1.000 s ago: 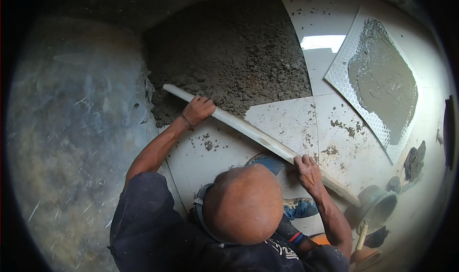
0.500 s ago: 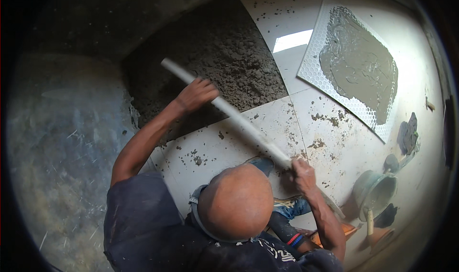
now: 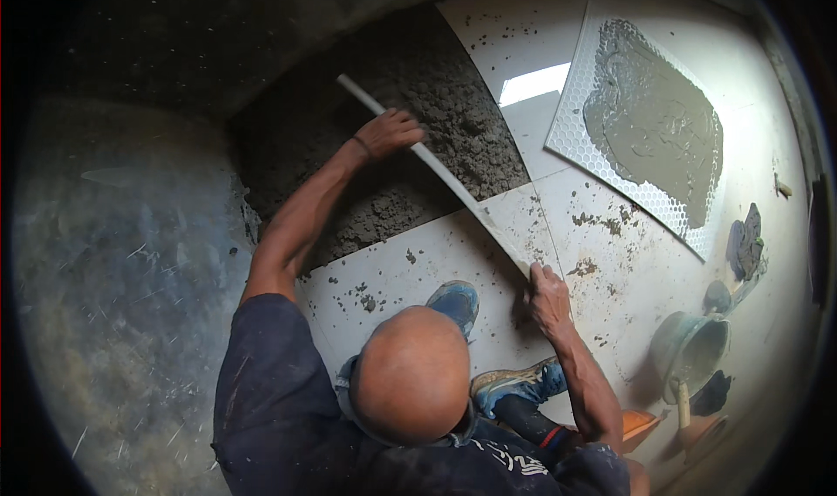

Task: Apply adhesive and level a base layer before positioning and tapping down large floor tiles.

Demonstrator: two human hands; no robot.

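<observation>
My left hand (image 3: 390,133) is wrapped round the upper part of a long, pale straightedge (image 3: 449,180). My right hand (image 3: 549,300) grips its lower end, nearer my body. The bar slants across a bed of dark, crumbly mortar (image 3: 475,143) and over the edge of the white floor tiles (image 3: 514,217). Mortar looks rough and heaped to the right of the bar; deep shadow covers much of the bed on the left. Whether the bar touches the mortar all along cannot be made out.
At the right lies an upturned tile (image 3: 571,134) with a honeycomb back, spread with wet grey paste (image 3: 654,121). Beyond my right arm stand a bucket (image 3: 702,348), a dark crumpled cloth or glove (image 3: 745,243) and an orange object (image 3: 638,424). Mortar crumbs dot the floor tiles.
Both hands still hold the straightedge. Its far end and my left hand have moved right and up across the mortar; my right hand has shifted slightly. My head and shoulders have shifted too.
</observation>
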